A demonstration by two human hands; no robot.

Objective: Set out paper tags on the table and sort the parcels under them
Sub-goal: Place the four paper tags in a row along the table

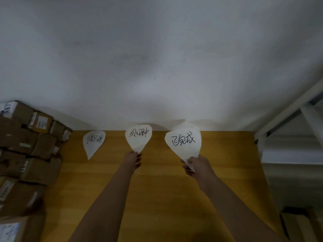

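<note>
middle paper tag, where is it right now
The middle tag sits centre in the head view, at the far edge of the table by the wall, between the left tag and the right tag, its lower tip held by the left hand.

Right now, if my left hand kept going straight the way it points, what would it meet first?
Apart from the middle paper tag it pinches, the left hand would likely meet the white wall just beyond; depth is hard to judge.
</note>
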